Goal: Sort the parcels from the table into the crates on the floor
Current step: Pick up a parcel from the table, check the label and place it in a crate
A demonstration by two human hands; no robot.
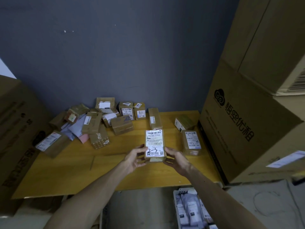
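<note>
You held one labelled parcel (154, 146) up over the yellow desk (69, 176), gripped between both hands.

Your left hand (135, 158) curled round the parcel's lower left edge and your right hand (175, 158) round its lower right, label facing you. More parcels lay heaped at the desk's far left (99, 119), with two apart at the right (191, 142). A white crate (175, 210) holding grey bags stood on the floor below your right arm, beside big cartons (247, 113).

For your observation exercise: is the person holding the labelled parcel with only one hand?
No, the left hand and the right hand both grip the labelled parcel from opposite sides above the table.
</note>
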